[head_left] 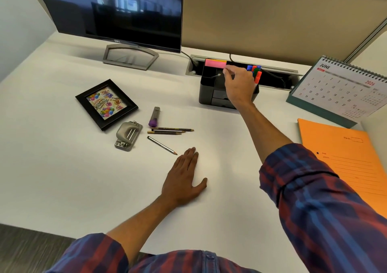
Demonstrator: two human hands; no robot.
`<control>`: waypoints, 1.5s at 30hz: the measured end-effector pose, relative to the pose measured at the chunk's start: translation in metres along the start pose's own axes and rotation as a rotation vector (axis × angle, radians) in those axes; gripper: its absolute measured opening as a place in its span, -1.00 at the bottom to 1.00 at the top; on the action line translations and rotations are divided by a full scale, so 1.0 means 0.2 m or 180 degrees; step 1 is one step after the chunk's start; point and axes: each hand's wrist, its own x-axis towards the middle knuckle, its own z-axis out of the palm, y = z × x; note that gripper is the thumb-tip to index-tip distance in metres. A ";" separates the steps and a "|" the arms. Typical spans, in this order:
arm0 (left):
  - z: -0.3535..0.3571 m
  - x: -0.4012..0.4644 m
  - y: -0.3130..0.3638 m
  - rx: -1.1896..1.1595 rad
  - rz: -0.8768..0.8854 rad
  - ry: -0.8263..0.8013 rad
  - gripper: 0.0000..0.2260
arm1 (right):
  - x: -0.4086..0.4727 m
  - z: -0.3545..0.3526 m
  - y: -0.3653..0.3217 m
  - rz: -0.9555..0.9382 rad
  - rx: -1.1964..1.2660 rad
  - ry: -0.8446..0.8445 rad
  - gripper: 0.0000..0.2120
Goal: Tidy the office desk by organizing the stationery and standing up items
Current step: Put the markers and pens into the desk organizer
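Observation:
A black desk organizer (209, 88) stands at the back of the white desk (62, 178). A pink sticky-note pad (214, 63) sits in its back left slot, and coloured markers (256, 72) stand in its right slot. My right hand (238, 86) reaches over the organizer, and its fingertips pinch the right end of the pink pad. My left hand (184, 180) lies flat on the desk, fingers straight, holding nothing. Just beyond its fingertips lie several pencils (169, 131). A grey hole punch (128, 135), a clear tube with a purple cap (155, 117) and a black photo frame (106, 103) also lie flat.
A dark monitor (109, 11) on a grey stand fills the back left. A June desk calendar (339, 88) stands at the right, with an orange file folder (351, 159) in front of it. A cable tray (278, 72) runs behind the organizer.

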 end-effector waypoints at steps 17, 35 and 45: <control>0.00 0.00 0.00 0.0045 -0.0013 0.0004 -0.28 | -0.50 0.25 -0.03 -0.0468 -0.0120 -0.1680 -0.75; 0.00 0.01 0.01 0.0040 -0.0017 -0.0022 -0.28 | -0.59 0.30 0.01 0.0034 0.0254 -0.2092 -0.88; -0.01 0.00 0.00 0.0027 -0.0024 -0.0035 -0.27 | -0.34 0.06 -0.10 0.0392 0.1781 -0.0842 -0.88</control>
